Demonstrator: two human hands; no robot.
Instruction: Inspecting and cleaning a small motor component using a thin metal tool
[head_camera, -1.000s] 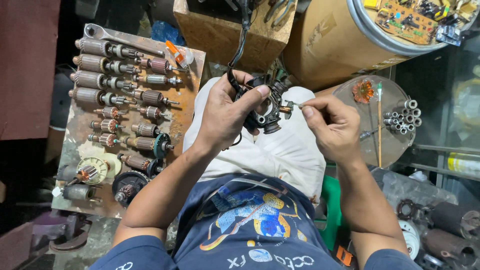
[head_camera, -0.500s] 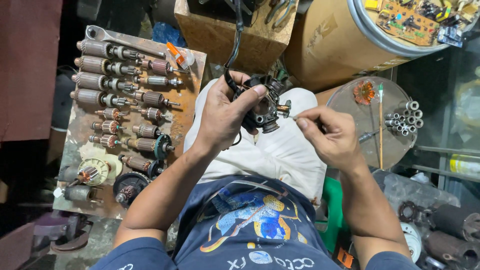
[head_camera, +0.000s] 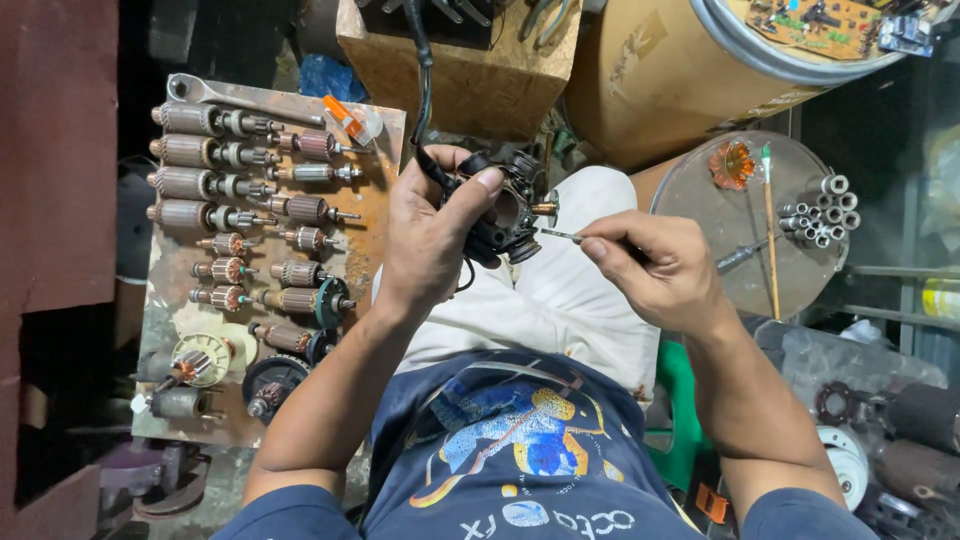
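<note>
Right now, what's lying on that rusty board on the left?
Rows of motor rotors, a wrench and an orange-capped tube lie on the rusty board. Beneath them is hidden.

A cluttered repair workshop lay in dim light around a rusty board (head_camera: 370, 200) lined with rows of motor armatures (head_camera: 215, 185). Just beyond the board's far edge stood a wooden block (head_camera: 470, 70), and farther right of it a large cardboard drum (head_camera: 650, 80) on its side. A round metal lid (head_camera: 700, 230) well to the board's right carried short tubes (head_camera: 825, 210). Left of the board hung a dark red panel (head_camera: 55, 150).
</note>
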